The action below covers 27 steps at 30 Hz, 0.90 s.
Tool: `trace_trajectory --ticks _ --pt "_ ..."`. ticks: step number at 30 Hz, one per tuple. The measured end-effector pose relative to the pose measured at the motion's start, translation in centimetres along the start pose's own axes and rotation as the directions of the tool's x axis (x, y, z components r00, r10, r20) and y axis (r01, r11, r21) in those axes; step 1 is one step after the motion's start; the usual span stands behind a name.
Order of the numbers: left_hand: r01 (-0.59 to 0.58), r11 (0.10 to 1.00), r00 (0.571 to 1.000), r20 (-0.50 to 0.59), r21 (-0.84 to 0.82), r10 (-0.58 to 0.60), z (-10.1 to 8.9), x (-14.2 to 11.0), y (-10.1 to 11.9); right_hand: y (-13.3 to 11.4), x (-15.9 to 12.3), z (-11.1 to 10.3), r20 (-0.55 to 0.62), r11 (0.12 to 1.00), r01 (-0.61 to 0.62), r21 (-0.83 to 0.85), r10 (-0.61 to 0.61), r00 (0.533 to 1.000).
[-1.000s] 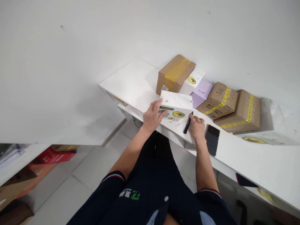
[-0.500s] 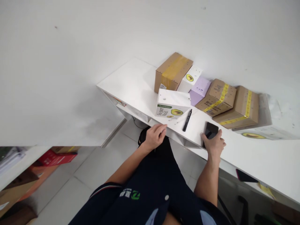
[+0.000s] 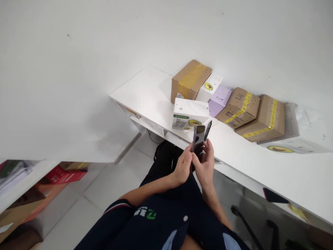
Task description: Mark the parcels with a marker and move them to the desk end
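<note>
While left hand [image 3: 183, 166] and right hand [image 3: 205, 168] clasp a dark rectangular phone [image 3: 199, 134], their grip is closed.
Just beyond it: slim black marker [image 3: 208, 131].

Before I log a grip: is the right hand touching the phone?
Touching: the head view shows the right hand gripping the phone around its lower end.

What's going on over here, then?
A person is holding a dark, thin rectangular phone with both the left hand and the right hand, by the front edge of a long white tabletop. Just beyond the phone sits a white cardboard box with printed avocados; a slim black marker lies near it, not held. Farther back stand brown taped cardboard boxes and a lavender cardboard box.
</note>
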State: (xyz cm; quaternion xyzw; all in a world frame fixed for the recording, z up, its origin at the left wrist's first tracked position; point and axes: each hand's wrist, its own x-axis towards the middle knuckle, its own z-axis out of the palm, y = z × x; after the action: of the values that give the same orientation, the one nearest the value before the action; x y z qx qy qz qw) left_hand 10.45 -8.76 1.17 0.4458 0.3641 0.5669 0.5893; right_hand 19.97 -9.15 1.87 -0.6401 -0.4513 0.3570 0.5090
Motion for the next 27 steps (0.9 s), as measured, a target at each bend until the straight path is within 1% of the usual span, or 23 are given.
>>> trace_trajectory --ticks 2,4,6,8,10,13,15,18,23,27 --pt "0.009 1.000 0.993 -0.119 0.023 -0.007 -0.6 -0.5 0.2 0.1 -0.7 1.3 0.042 0.999 0.032 0.017 -0.032 0.999" --pt "0.012 0.999 0.976 -0.220 0.041 -0.002 -1.4 -1.0 0.1 0.1 -1.0 1.9 0.087 0.997 0.047 0.069 -0.053 0.995" --pt "-0.003 1.000 0.957 -0.289 -0.015 -0.001 -2.2 -1.4 -0.4 -0.2 -1.1 2.1 0.087 0.988 0.027 0.151 -0.040 0.995" --pt "-0.028 0.994 0.945 -0.327 -0.106 -0.008 -2.6 -1.5 -0.8 -0.6 -0.9 2.2 0.054 0.975 -0.014 0.220 0.002 0.999" --pt "-0.038 0.981 0.943 -0.331 -0.192 -0.028 -2.7 -1.2 -0.8 -0.9 -0.5 2.2 0.012 0.964 -0.029 0.265 0.027 1.000" --pt "0.000 0.959 0.951 -0.298 -0.284 -0.088 -2.4 -0.5 0.1 -1.1 0.1 2.4 -0.016 0.943 0.006 0.333 -0.001 1.000" --pt "0.021 0.956 0.954 -0.281 -0.293 -0.107 -2.3 0.1 0.9 -1.2 0.5 2.5 -0.012 0.925 0.019 0.378 -0.016 1.000" --pt "0.020 0.961 0.957 -0.273 -0.275 -0.098 -2.7 0.9 1.6 -1.5 0.9 2.7 0.004 0.909 0.002 0.417 -0.004 1.000" --pt "0.016 0.947 0.963 -0.250 -0.322 -0.101 -3.1 1.5 1.5 -2.4 1.3 3.3 0.020 0.864 -0.012 0.503 0.002 1.000" --pt "0.033 0.915 0.956 -0.254 -0.401 -0.146 -3.1 1.7 1.3 -2.7 1.6 3.7 0.032 0.840 -0.004 0.543 -0.017 0.999"
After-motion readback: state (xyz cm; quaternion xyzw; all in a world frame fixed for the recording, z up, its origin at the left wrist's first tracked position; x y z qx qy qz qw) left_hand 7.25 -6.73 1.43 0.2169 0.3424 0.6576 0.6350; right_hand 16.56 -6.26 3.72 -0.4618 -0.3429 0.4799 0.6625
